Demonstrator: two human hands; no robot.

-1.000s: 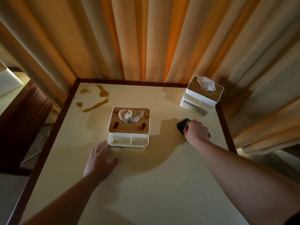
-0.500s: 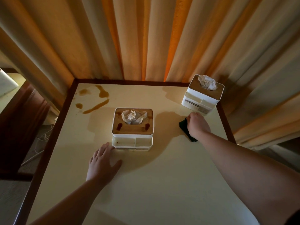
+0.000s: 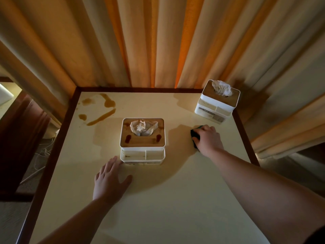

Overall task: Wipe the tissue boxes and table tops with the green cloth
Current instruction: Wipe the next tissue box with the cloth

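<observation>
Green cloth [image 3: 195, 136] lies on the cream table top [image 3: 175, 199] under the right hand [image 3: 207, 138], which presses down on it with its fingers bent over the cloth; only the cloth's left edge shows past the knuckles. The left hand [image 3: 110, 178] rests flat on the table with fingers straight and slightly spread, thumb out to the side, fingertips just beside the front left corner of the middle tissue box [image 3: 142, 140]. That box is white with a wooden lid, crumpled tissue poking out and two dark red-brown spots on the lid. A second tissue box [image 3: 217, 103] stands at the far right corner, near the right hand but apart from it. Brown spill marks [image 3: 101, 111] lie at the far left corner. Striped curtains [image 3: 158, 41] hang behind the table.
</observation>
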